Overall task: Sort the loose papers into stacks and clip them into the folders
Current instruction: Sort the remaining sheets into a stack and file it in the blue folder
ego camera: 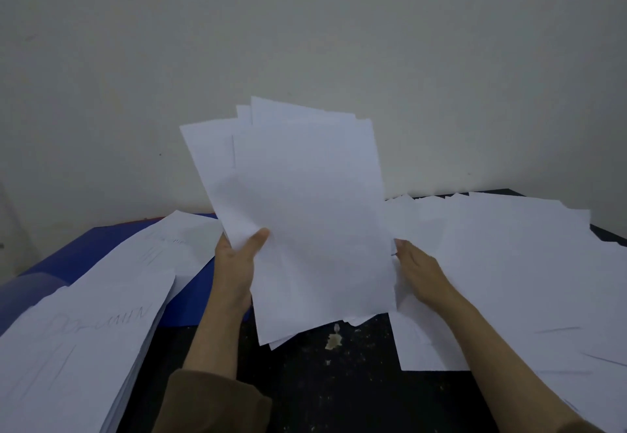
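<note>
A loose bundle of white sheets [298, 215] is held upright in the middle, its edges uneven and fanned at the top. My left hand [237, 259] grips its left edge, thumb on the front face. My right hand [419, 269] holds the right edge, fingers mostly hidden behind the paper. A blue folder [84, 256] lies at the left, partly covered by a thick paper stack [81, 341] with faint pencil marks. More loose sheets [515, 273] are spread over the right side of the table.
The dark speckled table [325, 385] shows between my forearms, with a small pale stain [334, 340] below the bundle. A plain white wall [305, 32] rises right behind the table. The brown sleeve [217, 402] covers my left forearm.
</note>
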